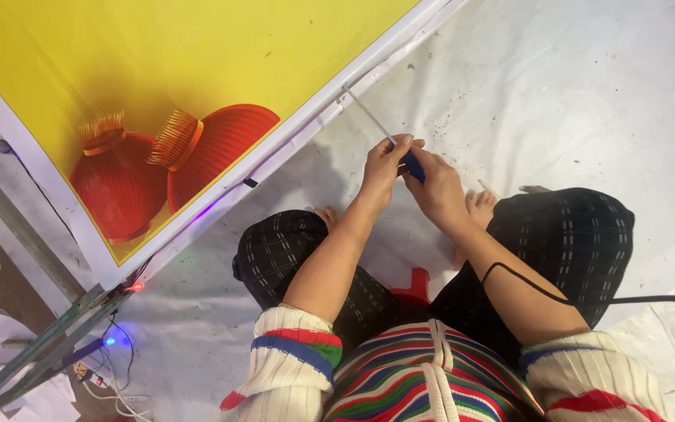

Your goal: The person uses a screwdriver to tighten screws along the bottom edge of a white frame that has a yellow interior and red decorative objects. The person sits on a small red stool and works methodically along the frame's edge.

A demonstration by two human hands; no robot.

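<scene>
At banner's white border (306, 129), above your knees: you are driving blue-handled screwdriver (388, 141) tip into frame edge. Right hand (435, 187) clenching handle; left hand (384, 164) fingers pinching shaft, steadying. Next move, judged: keeping tip seated, turning without slipping onto print.

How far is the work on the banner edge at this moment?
Done, as it looks: the yellow banner lies stretched over the metal frame, its white border flat. In hand: the right hand grips the blue handle of a screwdriver, the left hand steadies the shaft, and the tip meets the border. Left: the pictures cannot show how much of the edge remains.
</scene>
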